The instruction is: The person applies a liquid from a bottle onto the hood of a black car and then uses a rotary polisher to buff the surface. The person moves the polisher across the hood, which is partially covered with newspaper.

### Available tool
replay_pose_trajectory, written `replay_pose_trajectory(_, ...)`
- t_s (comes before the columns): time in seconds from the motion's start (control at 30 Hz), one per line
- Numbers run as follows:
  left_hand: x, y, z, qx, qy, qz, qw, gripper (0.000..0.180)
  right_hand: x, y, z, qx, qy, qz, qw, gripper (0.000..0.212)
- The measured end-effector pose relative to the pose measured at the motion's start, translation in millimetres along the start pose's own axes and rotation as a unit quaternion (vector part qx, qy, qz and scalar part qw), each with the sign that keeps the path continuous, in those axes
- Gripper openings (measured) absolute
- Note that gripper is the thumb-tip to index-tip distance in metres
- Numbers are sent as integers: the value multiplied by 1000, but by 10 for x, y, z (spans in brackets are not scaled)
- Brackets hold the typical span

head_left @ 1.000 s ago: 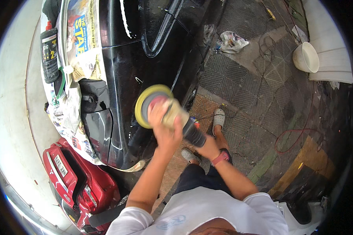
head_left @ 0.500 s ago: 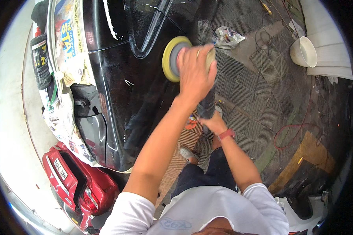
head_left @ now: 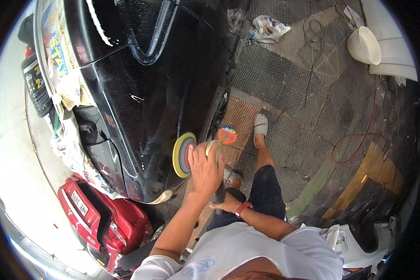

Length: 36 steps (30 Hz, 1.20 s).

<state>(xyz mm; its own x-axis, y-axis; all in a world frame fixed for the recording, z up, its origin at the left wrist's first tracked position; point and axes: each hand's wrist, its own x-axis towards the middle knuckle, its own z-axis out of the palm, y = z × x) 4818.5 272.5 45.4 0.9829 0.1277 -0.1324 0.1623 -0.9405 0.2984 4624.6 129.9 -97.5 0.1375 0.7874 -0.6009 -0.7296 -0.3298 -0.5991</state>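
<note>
While the left hand (head_left: 206, 170) curls its fingers over the polisher (head_left: 184, 159), the right hand (head_left: 228, 204) clasps its black handle (head_left: 218, 194), fingers wrapped; I see the polisher at eleven o'clock from the white shirt (head_left: 247, 245), yellow pad (head_left: 176, 157) beside the black car (head_left: 165, 98).

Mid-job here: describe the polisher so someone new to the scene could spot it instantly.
Find the large, glossy black car panel at upper left. By its lower right edge is the black-handled handheld polisher. Its round pad, ringed yellow, grey and red, sets it apart from the small orange-and-blue object above and right of it in the picture.
</note>
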Motion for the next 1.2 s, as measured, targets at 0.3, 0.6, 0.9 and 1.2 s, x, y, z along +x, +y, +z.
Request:
replay_pose_trajectory(0.3,1476,337,448,-26,59,77,995,50,426,-774,-1285,127,99,-42,986,35)
replay_pose_trajectory(0.6,3120,404,1690,88,16,93,992,52,694,-1682,-2328,394,89,-8,915,15)
replay_pose_trajectory(0.9,2234,221,1722,44,-74,56,995,52,456,-1160,-1583,396,50,58,915,16)
replay_pose_trajectory(1.2,520,-2,940,46,-57,40,997,52,-112,-650,-203,141,1,9,990,20)
